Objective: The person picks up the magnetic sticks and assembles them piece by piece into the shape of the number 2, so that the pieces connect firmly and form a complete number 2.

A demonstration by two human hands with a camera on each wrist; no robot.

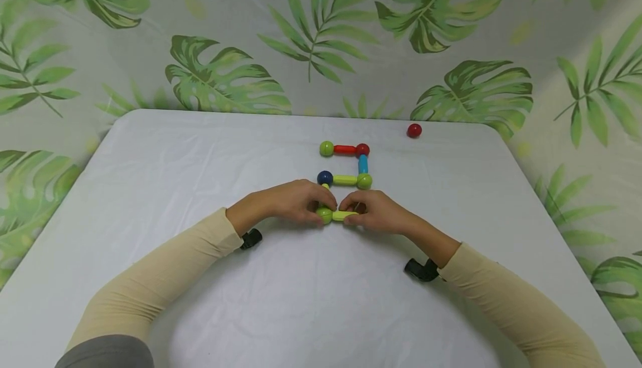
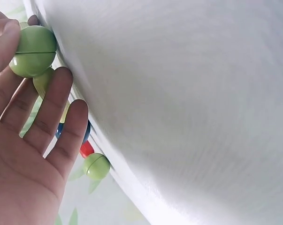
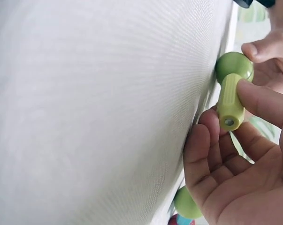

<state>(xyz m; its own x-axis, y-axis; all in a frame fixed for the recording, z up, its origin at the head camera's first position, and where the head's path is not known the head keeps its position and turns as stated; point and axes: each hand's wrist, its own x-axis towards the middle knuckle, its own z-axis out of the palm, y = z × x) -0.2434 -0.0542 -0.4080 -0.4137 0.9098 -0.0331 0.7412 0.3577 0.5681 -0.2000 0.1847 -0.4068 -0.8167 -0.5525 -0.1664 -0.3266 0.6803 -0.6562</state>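
My left hand (image 1: 300,202) holds a green ball (image 2: 34,51) between thumb and fingers. My right hand (image 1: 379,212) pinches a yellow-green rod (image 3: 231,101); its far end meets that ball, and the near end shows a small metal tip in the right wrist view. A second yellow-green rod, partly hidden by the left fingers, runs up to a dark blue ball (image 1: 325,178). From there a yellow-green rod (image 1: 345,180), a green ball (image 1: 364,182), a blue rod (image 1: 363,164), a red ball (image 1: 363,150), a red rod (image 1: 344,149) and another green ball (image 1: 326,148) continue the zigzag chain.
A loose red ball (image 1: 414,130) lies near the far edge of the white table (image 1: 281,301), to the right. Black wrist devices hang under both forearms, including one (image 1: 421,270) at the right. Behind the table hangs leaf-patterned cloth (image 1: 321,39).
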